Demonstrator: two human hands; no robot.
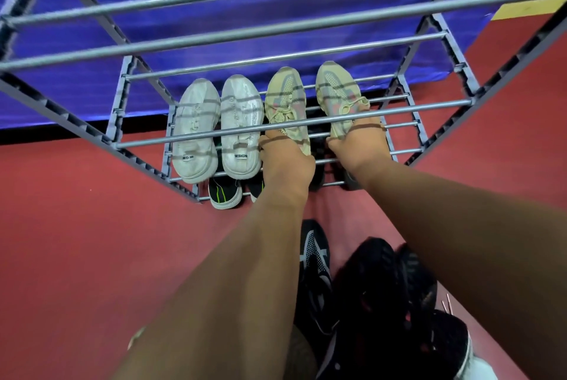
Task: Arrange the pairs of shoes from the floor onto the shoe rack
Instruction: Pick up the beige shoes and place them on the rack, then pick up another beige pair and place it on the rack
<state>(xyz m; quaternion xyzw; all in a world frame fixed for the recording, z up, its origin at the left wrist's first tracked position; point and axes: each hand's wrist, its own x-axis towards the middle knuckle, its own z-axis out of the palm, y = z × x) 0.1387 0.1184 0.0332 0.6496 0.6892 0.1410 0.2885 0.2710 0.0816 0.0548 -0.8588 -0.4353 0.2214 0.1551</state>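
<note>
Low down on the grey metal-bar shoe rack (144, 165), on a lower shelf: two beige mesh sneakers with pink patches, toes pointing away toward the blue wall. Left hand (287, 161) closed around the heel of the left beige sneaker (287, 103); right hand (359, 142) closed around the heel of the right beige sneaker (337, 94). Both long ways front to back, side by side, just right of the pair of white sneakers (219, 126). Probably only needing a small push forward and a letting go. Closer in, on the red floor (92, 226), black sneakers (371, 284) waiting, nearer the right arm.
</note>
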